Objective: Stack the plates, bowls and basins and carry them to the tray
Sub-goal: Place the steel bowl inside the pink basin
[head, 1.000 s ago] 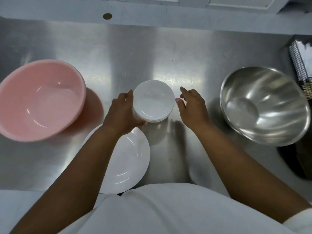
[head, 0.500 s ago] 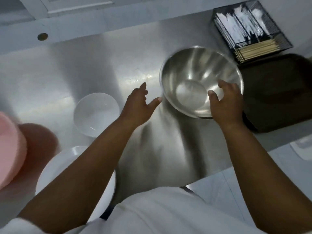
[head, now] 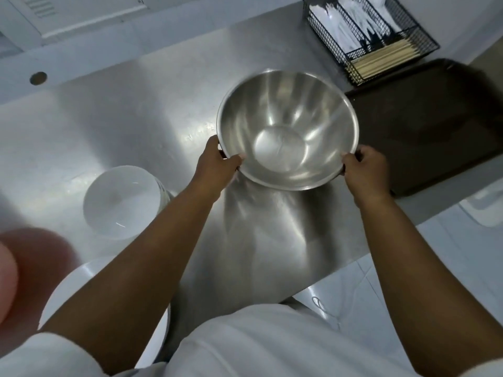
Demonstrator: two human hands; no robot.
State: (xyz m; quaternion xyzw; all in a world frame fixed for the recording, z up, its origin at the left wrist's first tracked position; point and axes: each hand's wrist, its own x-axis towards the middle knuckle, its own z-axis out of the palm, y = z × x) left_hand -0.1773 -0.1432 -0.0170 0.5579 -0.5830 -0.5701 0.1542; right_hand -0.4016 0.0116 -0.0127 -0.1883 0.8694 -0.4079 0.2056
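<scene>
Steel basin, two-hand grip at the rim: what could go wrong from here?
1. The left hand and right hand pinch only the near rim of the steel basin; the smooth metal could slip or tip away.
2. The wire cutlery caddy crowds the brown tray; a wide swing might clip it.
3. The white bowls sit near the left forearm and could be knocked.

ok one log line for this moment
left hand: gripping steel basin rim | right hand: gripping opposite rim | tray: empty, right of basin | white bowls: on counter
</scene>
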